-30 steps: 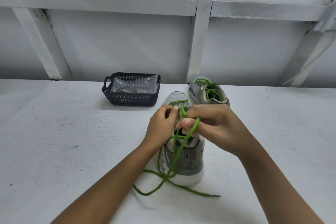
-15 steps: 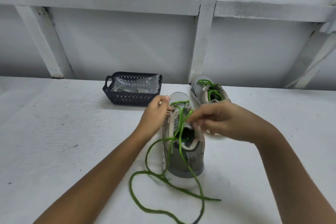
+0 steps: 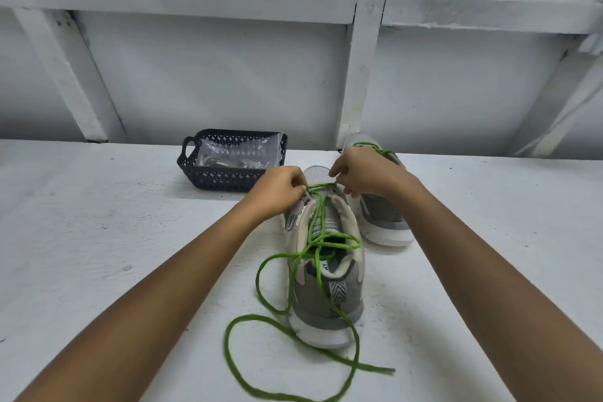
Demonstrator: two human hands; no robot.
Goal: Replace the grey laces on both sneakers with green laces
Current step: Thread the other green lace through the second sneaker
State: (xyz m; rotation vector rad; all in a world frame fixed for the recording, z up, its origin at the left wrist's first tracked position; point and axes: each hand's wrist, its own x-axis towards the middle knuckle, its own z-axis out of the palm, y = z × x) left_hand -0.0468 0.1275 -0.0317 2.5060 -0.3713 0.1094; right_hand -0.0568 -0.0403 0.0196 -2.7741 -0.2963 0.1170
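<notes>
Green cord like this is soft, light and limp, so you cannot push it; you have to lead it by a tip and pull the slack through after. The green lace (image 3: 318,228) will sag and tangle wherever you let go, but it grips well between fingertips. Your left hand (image 3: 277,192) and right hand (image 3: 362,176) are both curled with fingers and thumb pinched at the ends of the short green bar across the toe-end eyelets, one hand on each side of it. From between your hands, the two strands run back toward you over the tongue. They cross at the collar and trail off the heel in loose loops under your forearms. The near sneaker (image 3: 326,297) sits directly beneath your hands, heel toward you. It looks light with a soft mesh upper, so it may slide on the white table (image 3: 98,238) if you tug hard; I would steady it by the eyelet strip. By count there are two sneakers. The far sneaker (image 3: 381,219) lies just behind your right wrist and carries a second green lace (image 3: 381,152). That makes two green laces, and the near one has two free tails. One dark basket (image 3: 208,173) stands beyond your left hand, holding one clear plastic bag (image 3: 235,155) whose contents I cannot make out.
</notes>
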